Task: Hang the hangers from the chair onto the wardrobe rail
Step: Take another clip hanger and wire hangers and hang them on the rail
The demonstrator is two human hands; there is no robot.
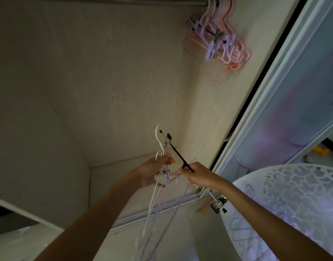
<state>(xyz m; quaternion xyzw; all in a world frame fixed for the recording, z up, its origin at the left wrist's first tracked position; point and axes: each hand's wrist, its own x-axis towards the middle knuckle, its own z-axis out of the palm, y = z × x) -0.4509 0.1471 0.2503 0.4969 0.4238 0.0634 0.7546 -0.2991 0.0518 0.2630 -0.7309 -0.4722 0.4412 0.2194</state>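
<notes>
Inside the wardrobe, the left hand [152, 171] grips a bunch of thin hangers [154, 200]; the right hand [198, 176] pinches a black clip hanger [178, 153], seemingly tangled with them. Pink hangers [220, 34] hang on the rail [124, 1].

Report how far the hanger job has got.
Done: pink and purple hangers already hang on the wardrobe rail. In hand: left hand grips a bunch of thin hangers; right hand holds a black clip hanger. Left: more hangers on the chair.

home bedroom, open wardrobe w/ rail [105, 1], hung hangers [218, 34], sliding door [286, 113]
</notes>
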